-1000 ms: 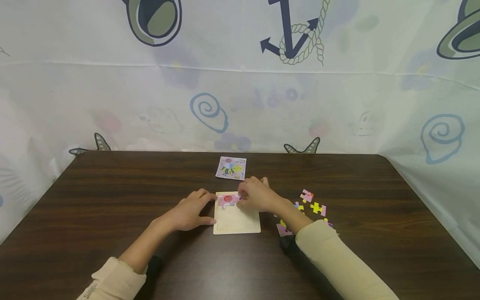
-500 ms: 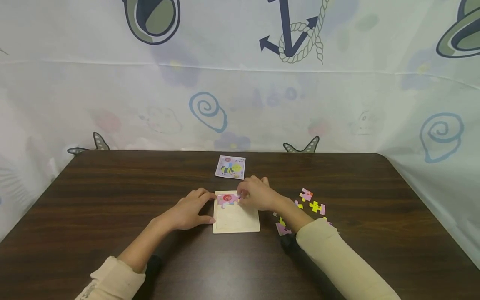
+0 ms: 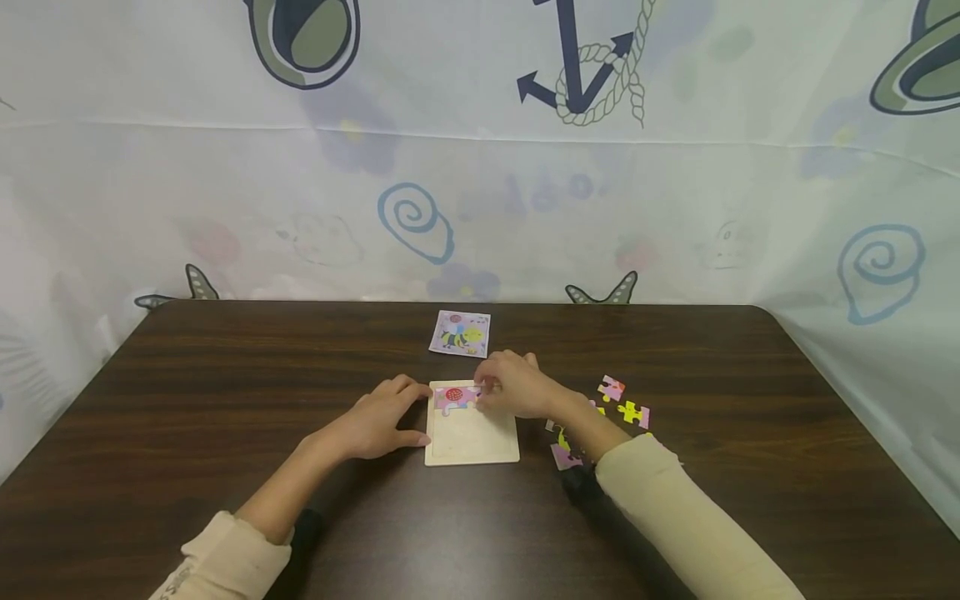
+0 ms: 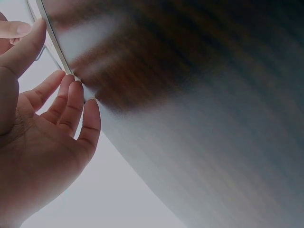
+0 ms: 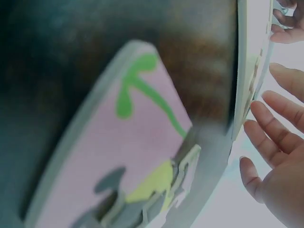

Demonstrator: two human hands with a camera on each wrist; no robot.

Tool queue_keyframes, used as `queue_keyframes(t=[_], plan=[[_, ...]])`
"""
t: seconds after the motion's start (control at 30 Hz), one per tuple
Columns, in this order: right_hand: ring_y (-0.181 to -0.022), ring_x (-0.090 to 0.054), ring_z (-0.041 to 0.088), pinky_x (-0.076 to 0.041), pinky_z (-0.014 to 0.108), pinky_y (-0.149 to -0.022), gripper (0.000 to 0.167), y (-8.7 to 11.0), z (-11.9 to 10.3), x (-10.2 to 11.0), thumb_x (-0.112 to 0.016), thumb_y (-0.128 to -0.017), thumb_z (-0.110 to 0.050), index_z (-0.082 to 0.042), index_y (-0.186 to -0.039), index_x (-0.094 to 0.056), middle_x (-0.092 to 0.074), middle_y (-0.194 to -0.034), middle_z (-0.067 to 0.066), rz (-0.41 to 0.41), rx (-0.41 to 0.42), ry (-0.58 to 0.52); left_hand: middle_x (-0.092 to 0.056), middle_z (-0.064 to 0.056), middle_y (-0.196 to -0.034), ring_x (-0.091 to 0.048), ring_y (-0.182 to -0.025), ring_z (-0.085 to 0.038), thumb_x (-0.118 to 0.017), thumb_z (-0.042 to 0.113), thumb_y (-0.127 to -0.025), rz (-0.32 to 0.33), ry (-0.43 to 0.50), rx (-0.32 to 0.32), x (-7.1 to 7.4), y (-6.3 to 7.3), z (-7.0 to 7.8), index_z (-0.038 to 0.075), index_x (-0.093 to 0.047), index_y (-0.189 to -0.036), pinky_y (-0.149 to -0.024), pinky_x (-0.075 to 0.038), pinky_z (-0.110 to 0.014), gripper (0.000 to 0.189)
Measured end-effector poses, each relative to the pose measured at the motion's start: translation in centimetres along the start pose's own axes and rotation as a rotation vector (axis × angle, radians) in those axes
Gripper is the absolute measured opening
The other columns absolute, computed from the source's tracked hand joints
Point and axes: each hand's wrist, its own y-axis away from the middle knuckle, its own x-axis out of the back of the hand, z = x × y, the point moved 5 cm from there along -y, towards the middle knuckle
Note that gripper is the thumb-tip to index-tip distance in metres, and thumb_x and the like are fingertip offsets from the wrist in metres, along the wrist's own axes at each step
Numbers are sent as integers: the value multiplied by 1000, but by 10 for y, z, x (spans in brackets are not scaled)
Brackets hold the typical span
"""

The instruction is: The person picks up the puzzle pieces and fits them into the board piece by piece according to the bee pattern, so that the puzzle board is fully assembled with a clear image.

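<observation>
A pale wooden puzzle board (image 3: pixel 471 437) lies in front of me, with joined pink pieces showing a red round shape (image 3: pixel 453 395) along its far left side. My left hand (image 3: pixel 378 421) rests at the board's left edge, fingers and thumb spread along it; its fingertips meet the edge in the left wrist view. Over the far right part of the board, my right hand (image 3: pixel 516 385) pinches a pink puzzle piece (image 3: pixel 478 392), mostly hidden by the fingers, right beside the joined pieces.
Loose puzzle pieces, among them a yellow one (image 3: pixel 630 412) and a pink one (image 3: pixel 611 387), lie right of the board, partly behind the right forearm. A pink piece with a green sprig (image 5: pixel 147 109) looms in the right wrist view. Behind the board lies a bee picture card (image 3: pixel 461 334).
Both hands stay at almost the same places on the board. The right forearm shifts very slightly, and the head view drifts a little.
</observation>
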Motion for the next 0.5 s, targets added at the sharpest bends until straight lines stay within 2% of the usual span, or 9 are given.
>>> queue_keyframes(t=[0.23, 0.5], plan=[[-93, -54, 19, -28, 42, -81, 17, 6, 5, 11, -66, -84, -18, -6, -96, -67, -61, -96, 2, 20, 20, -33, -48, -13, -117, -43, -109, -32, -72, 29, -79, 3, -3, 6, 0, 0, 0, 4, -49, -125, -85, -36, -55, 58], [-94, -55, 21, -25, 48, -89, 15, 19, 22, 26, -65, -85, -18, -6, -95, -66, -61, -94, 2, 48, 15, -46, -47, -13, -118, -43, -109, -31, -72, 30, -78, 3, -7, 9, -1, 0, -1, 5, -49, -126, -85, -36, -54, 59]])
